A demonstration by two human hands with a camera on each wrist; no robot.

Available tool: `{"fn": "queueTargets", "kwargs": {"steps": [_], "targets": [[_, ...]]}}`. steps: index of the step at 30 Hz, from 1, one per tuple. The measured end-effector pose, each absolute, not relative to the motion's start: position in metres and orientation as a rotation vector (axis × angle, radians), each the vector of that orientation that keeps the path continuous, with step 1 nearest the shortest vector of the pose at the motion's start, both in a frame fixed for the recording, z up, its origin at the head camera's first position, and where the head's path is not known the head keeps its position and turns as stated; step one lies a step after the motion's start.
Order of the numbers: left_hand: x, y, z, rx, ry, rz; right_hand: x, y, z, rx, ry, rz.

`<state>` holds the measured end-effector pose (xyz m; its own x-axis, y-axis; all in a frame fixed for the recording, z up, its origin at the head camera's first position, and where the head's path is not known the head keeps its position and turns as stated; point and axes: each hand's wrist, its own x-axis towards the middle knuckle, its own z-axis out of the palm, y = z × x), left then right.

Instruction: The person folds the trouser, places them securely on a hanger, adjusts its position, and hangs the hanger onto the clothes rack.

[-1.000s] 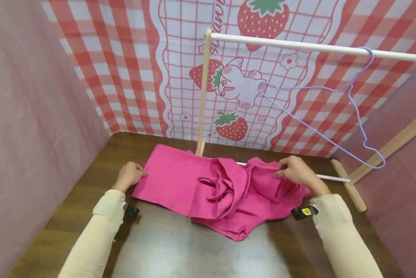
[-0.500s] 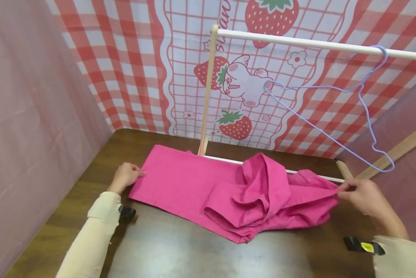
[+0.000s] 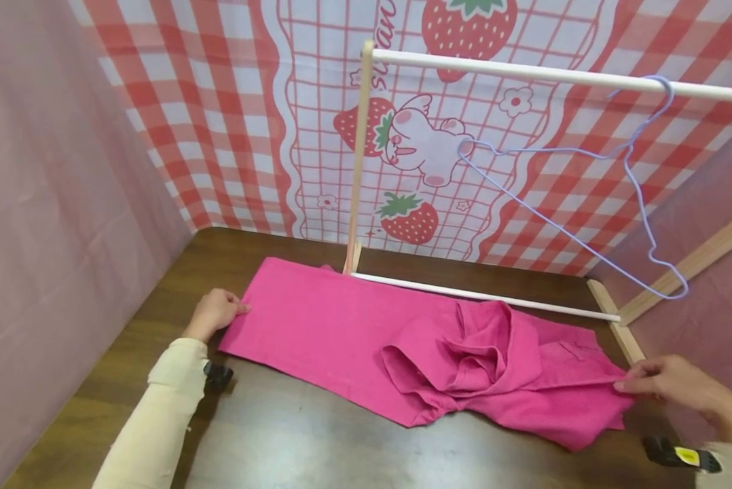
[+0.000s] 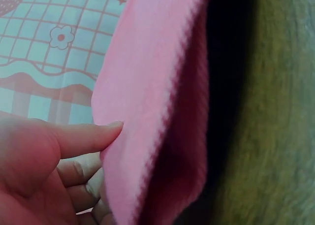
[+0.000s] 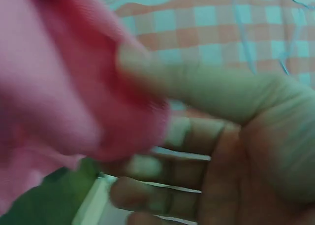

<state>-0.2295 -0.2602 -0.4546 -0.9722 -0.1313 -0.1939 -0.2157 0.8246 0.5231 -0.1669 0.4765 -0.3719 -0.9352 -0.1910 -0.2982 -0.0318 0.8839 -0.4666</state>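
Observation:
Pink trousers (image 3: 329,326) lie spread across the table, one wide leg flat toward the left. A second tube of the cloth is bunched in loose folds on top, right of the middle. My left hand (image 3: 215,314) pinches the hem at the left end. In the left wrist view, the thumb of the left hand (image 4: 37,161) presses on the cloth beside the gaping stitched hem (image 4: 165,116). At the opposite end my right hand (image 3: 674,384) pinches the edge of the cloth. The right wrist view is blurred, with the trousers (image 5: 54,87) between thumb and fingers.
Behind the trousers stands a wooden rack with a white top rail (image 3: 525,73) and a low white bar (image 3: 427,285). A lilac hanger (image 3: 555,227) hangs from the rail. A strawberry-print curtain (image 3: 219,136) closes off the back of the brown table (image 3: 268,421).
My right hand has moved rightward and toward me, drawing the trousers out longer. The bunched folds have shifted right and the low bar shows more. My left hand keeps its hold, slightly farther left.

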Motion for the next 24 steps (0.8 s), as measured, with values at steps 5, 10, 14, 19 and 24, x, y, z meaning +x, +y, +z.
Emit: {"fn": "queueTargets", "kwargs": {"steps": [5, 10, 14, 19, 24], "targets": [[-0.231, -0.261, -0.456, -0.274, 2.826, 0.826, -0.191, 0.476, -0.355, -0.024, 2.538, -0.67], [-0.235, -0.262, -0.455, -0.27, 2.81, 0.822, -0.214, 0.464, -0.358, -0.06, 2.481, -0.654], [-0.24, -0.262, -0.456, -0.263, 2.822, 0.837, -0.226, 0.454, -0.365, -0.164, 2.475, -0.527], [-0.247, -0.257, -0.46, -0.271, 2.819, 0.868, -0.232, 0.445, -0.375, -0.211, 2.47, -0.494], [-0.248, -0.253, -0.462, -0.286, 2.848, 0.884, -0.229, 0.442, -0.392, -0.328, 2.616, -0.561]]}}
